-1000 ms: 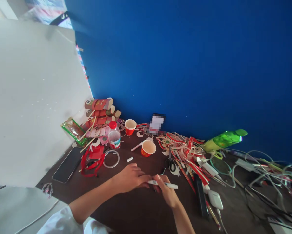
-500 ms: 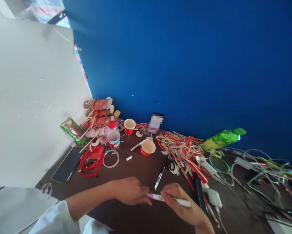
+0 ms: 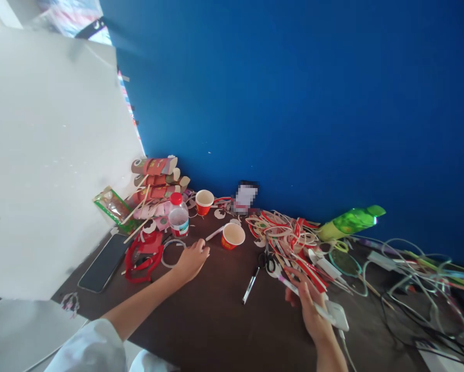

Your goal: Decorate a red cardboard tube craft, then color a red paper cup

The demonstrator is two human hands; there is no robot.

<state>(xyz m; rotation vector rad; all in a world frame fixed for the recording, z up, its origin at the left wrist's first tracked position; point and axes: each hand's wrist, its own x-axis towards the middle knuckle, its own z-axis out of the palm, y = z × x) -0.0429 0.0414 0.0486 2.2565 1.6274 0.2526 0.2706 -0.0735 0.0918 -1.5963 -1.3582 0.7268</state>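
Though tilted, marker inside grip

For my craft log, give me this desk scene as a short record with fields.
left hand: stretched forward, fingertips at a small white piece by the clear ring
right hand: grip closed on white marker
table: dark brown
nearby: paper cup, pen, scissors, strip pile, phone

Two paper cups, one water bottle, one phone, one scissors.
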